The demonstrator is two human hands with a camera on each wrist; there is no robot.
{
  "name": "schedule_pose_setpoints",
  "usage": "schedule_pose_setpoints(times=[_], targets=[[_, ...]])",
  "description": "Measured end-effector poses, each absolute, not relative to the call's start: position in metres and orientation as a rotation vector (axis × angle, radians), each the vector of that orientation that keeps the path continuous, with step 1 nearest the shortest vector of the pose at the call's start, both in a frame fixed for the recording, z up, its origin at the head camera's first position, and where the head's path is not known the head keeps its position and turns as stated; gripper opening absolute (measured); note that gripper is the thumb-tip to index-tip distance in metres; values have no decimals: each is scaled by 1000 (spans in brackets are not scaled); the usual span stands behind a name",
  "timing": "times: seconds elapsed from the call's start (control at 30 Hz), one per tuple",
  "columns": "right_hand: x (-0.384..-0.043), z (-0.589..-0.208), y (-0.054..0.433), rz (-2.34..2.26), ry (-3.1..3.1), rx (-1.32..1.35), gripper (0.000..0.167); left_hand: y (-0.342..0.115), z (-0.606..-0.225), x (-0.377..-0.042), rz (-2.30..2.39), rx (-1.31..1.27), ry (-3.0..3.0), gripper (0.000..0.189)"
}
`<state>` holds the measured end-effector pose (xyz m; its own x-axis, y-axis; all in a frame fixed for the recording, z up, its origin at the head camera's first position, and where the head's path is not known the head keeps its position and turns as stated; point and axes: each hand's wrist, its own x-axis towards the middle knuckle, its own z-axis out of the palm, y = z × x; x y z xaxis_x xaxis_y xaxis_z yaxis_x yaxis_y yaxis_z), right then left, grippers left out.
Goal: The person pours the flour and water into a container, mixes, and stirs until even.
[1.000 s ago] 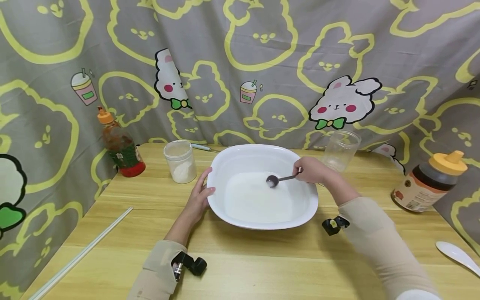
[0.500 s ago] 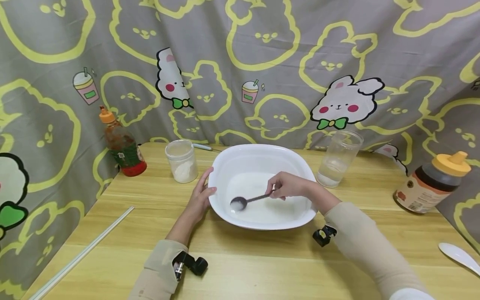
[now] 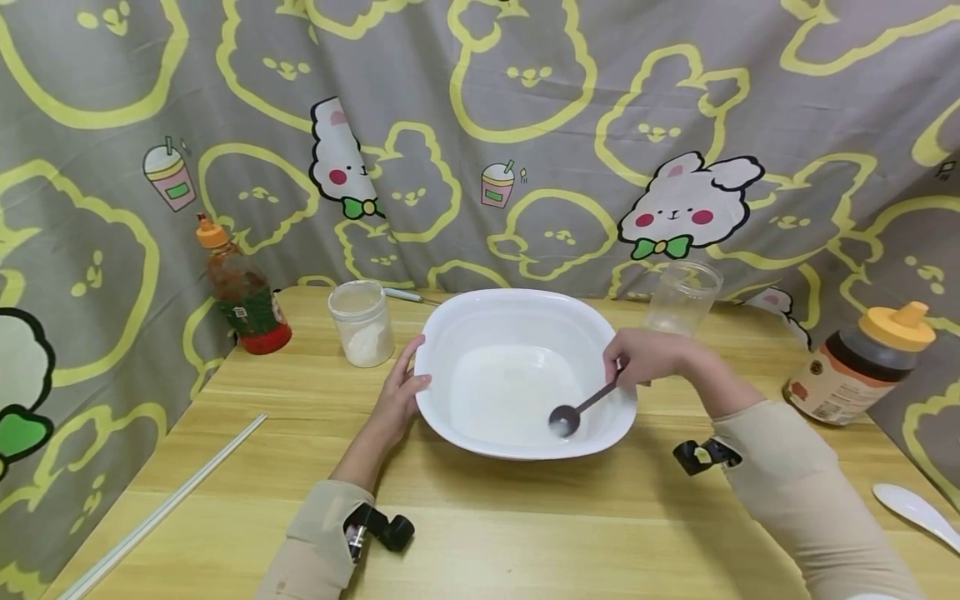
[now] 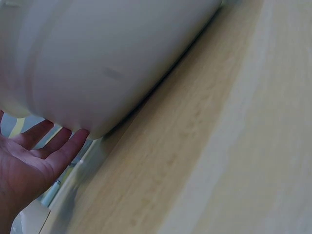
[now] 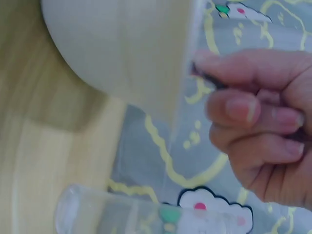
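Note:
A white basin point(image 3: 517, 302) stands mid-table with a smooth white mixture point(image 3: 510, 387) in its bottom. My left hand point(image 3: 396, 398) holds its left rim, thumb and forefinger over the edge; in the left wrist view the other fingertips touch the outer wall. With my right hand point(image 3: 647, 358) I grip the handle of a dark round-bowled measuring spoon point(image 3: 564, 420), tilted down into the basin's right front part. Some white stuff shows in the spoon. The right wrist view shows curled fingers point(image 5: 239, 109) round the handle, while the basin wall hides the spoon's bowl.
A jar of white powder point(image 3: 362, 325) and a red sauce bottle point(image 3: 247, 296) stand left. A clear glass point(image 3: 684, 298) stands behind my right hand. Right are a brown sauce bottle point(image 3: 855, 362) and a white spoon point(image 3: 915, 510). Chopsticks point(image 3: 165, 504) lie front left.
The measuring spoon swept from the basin's right middle to its left front, then back to the right front, with my right hand. My left hand kept its place on the rim.

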<state>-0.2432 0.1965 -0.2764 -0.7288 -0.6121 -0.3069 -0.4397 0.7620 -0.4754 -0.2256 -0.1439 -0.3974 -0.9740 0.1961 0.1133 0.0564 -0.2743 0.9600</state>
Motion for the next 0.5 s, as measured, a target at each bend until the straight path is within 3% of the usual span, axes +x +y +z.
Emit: schedule_pose_setpoints(times=[0.2,0.5], targets=[[-253,-274,201,-455,2674,-666,13,-144,-398,-225,2430,323,1822,61],[-268,-304,178,-650,2831,-643,8,-144,-399,-226,2426,334,1829,62]])
